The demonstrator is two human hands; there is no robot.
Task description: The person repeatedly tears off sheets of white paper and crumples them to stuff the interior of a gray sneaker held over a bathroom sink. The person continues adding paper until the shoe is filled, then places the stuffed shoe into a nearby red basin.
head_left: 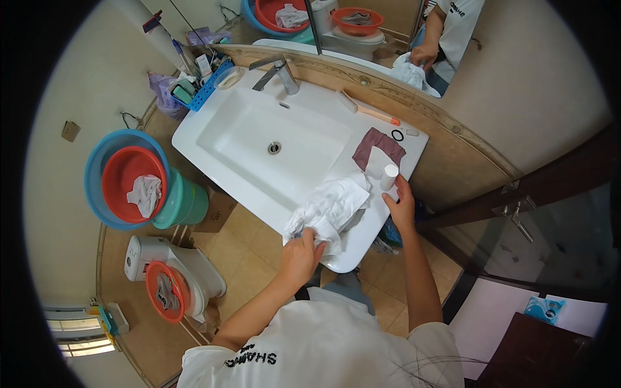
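Bunched white cloth (330, 210) lies over the near right part of the sink counter and hangs at its front edge. My left hand (301, 257) pinches its near end, fingers closed. At the right of the counter stands a small white bottle (389, 176). My right hand (401, 202) is curled round its lower part, thumb on the near side and fingers on the far side. Just behind the bottle is a white pointed piece (380, 159), perhaps cloth or paper. It rests against a folded mauve cloth (374, 143).
The white sink basin (239, 145) has a metal tap (281, 76). An orange-handled brush (372, 113) and a black ring (398, 135) lie behind the cloths. A blue basket (206, 90) stands back left. Left are stacked basins (103, 184) and a toilet (155, 249); right, a glass door (517, 220).
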